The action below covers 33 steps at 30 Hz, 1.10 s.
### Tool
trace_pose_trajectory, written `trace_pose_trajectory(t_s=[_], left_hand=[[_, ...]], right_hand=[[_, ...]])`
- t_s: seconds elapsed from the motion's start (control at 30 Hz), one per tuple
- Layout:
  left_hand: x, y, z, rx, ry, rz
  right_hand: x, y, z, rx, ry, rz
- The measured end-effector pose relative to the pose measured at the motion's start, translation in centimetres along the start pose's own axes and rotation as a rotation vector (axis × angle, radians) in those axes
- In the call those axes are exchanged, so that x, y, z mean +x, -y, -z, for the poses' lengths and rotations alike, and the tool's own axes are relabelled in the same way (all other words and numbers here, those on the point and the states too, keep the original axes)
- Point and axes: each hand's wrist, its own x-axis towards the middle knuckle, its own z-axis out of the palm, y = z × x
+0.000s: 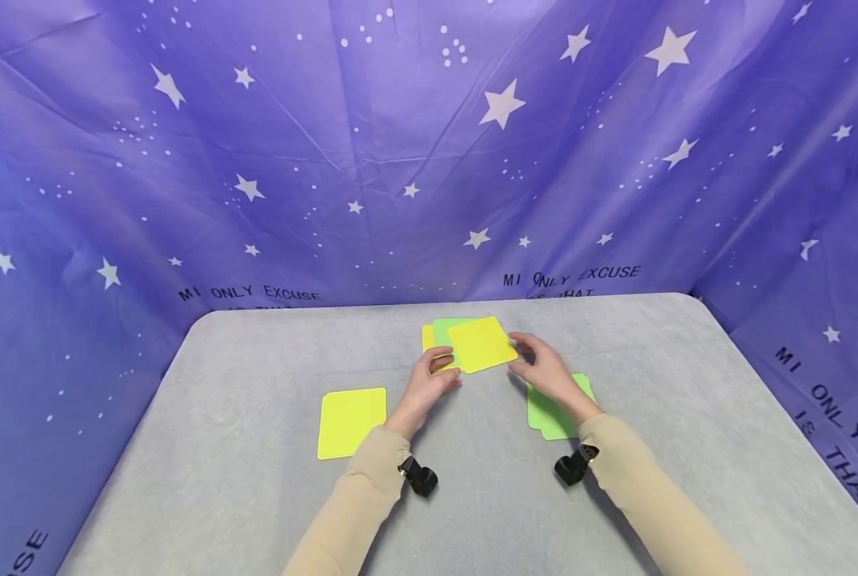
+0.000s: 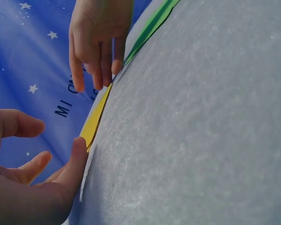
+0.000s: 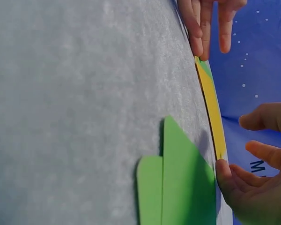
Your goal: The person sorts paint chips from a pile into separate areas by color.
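Observation:
A square yellow card (image 1: 482,344) lies turned at an angle over a green card (image 1: 440,330) and another yellow card (image 1: 427,339), whose edges show at the left. My left hand (image 1: 429,386) is at the pile's left side, fingers apart and bent only a little. In the left wrist view, a left fingertip (image 2: 78,146) meets the yellow edge. On the other side my right hand (image 1: 545,374) has its fingers spread beside the top card's right corner. The right wrist view has a right fingertip (image 3: 223,169) right at the yellow card's end (image 3: 218,145).
Yellow cards (image 1: 352,424) sit in a neat square left of my left forearm. Partly under my right wrist are overlapping green cards (image 1: 552,418), slightly offset. The grey table (image 1: 256,448) ends at a purple star-patterned cloth (image 1: 371,160) behind and at both sides.

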Motion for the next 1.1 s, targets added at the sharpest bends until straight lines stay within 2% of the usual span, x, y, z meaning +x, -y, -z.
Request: trace_pose_trajectory(t_s=[0.47,0.63,0.83,0.97,1.1], left_hand=[[0.3,0.4,0.2,-0.025,-0.011,-0.004],[0.8,1.4,0.6,-0.038,-0.007,0.003],[1.4,3.2,1.2,-0.037,-0.031,-0.016],[1.4,3.6,1.3,-0.007,-0.047,-0.024],[1.2,3.6,1.5,-0.004,-0.051,-0.033]], right_hand=[[0.3,0.3,-0.8,0.024,0.022,-0.023],[-0.1,0.4,-1.0,0.045,0.018,-0.031],[-0.8,0.7,-1.1,0.162,0.009,-0.046],[-1.2,0.9,-1.2,0.25,0.008,-0.064],[-1.6,1.0,-1.3,0.279,0.013,-0.083]])
